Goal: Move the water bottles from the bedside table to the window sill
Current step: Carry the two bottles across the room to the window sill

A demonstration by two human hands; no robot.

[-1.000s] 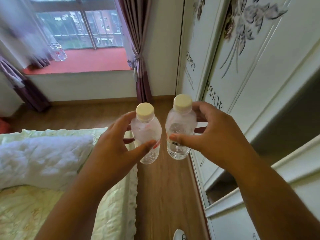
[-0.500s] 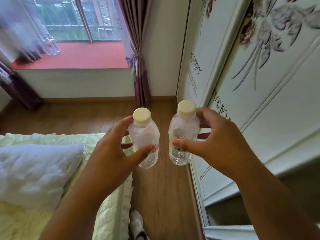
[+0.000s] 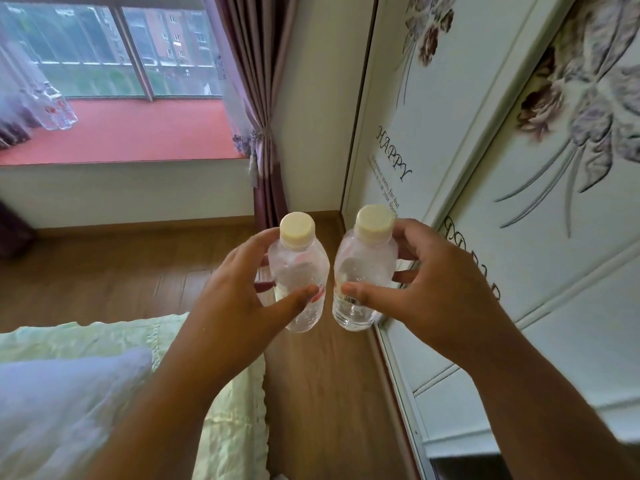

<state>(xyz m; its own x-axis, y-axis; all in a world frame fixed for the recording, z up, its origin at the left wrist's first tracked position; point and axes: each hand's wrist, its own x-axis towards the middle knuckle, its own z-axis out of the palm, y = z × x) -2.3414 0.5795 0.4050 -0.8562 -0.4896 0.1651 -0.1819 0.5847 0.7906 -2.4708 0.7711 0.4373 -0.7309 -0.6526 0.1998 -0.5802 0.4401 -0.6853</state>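
- nearest to us, our left hand (image 3: 239,289) wraps the left water bottle (image 3: 299,275), thumb across its front and fingers behind; our right hand (image 3: 426,289) clamps the right water bottle (image 3: 363,271) the same way.
- both bottles stand upright, cream caps on top, long axes vertical, side by side and just apart, carried over the wood floor (image 3: 325,393) between the bed (image 3: 228,403) on our left and the wardrobe (image 3: 485,209) on our right.
- the red window sill (image 3: 138,136) lies ahead and to the left of the hands, well apart from them, beyond the open floor.
- our left hand is the nearer one to the sill, so we judge the left bottle will reach it first.
- at the sill's far left we make out what appear to be clear bottles already standing (image 3: 57,105), though sheer curtain blurs them; the bare red stretch to their right looks the easier landing spot.
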